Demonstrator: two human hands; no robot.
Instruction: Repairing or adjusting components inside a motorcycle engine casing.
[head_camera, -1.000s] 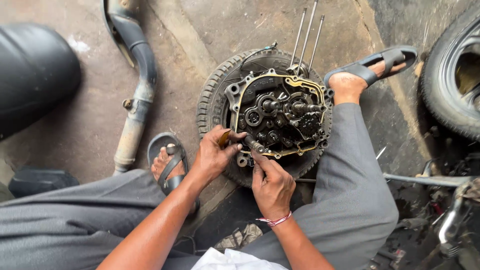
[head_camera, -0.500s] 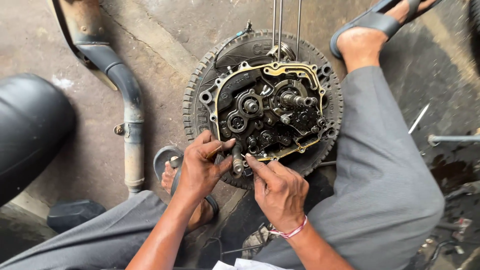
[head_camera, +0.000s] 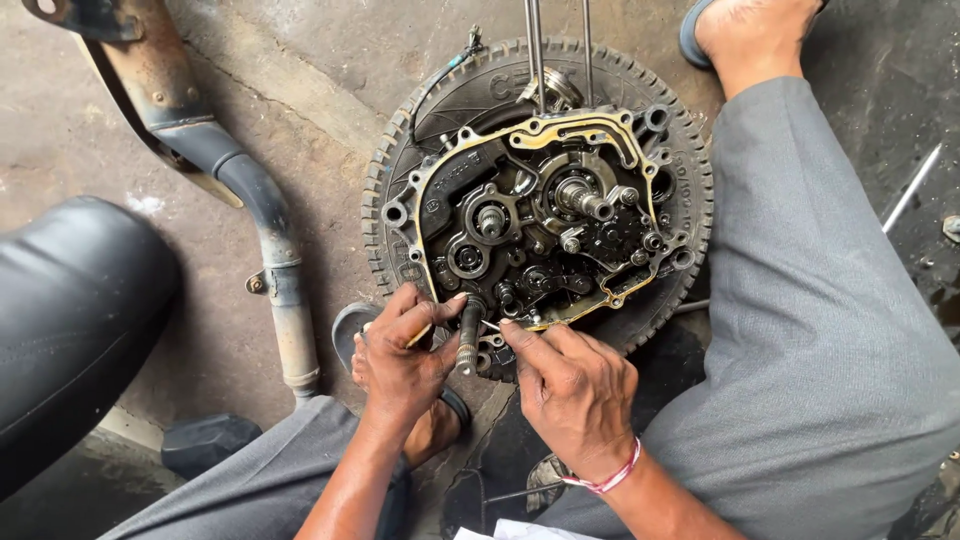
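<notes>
An open engine case (head_camera: 540, 220) with gears, shafts and a yellowish gasket lies flat on a tyre (head_camera: 395, 190) on the floor. My left hand (head_camera: 400, 355) grips a short dark splined shaft (head_camera: 468, 335) at the case's near edge, thumb and fingers around it. My right hand (head_camera: 570, 385), a red thread band at the wrist, touches the same spot from the right, its fingertips pinching a thin light pin beside the shaft. Both hands are oily.
A rusty exhaust pipe (head_camera: 250, 200) lies on the concrete at left. A black seat (head_camera: 70, 310) fills the left edge. My grey-trousered legs flank the tyre; a sandalled foot (head_camera: 740, 30) is at top right. Thin metal rods (head_camera: 535, 45) rise from the case.
The camera has come closer and moved down over the engine. My left hand now holds the dark shaft upright at the case's near edge, and my right hand has closed in beside it.
</notes>
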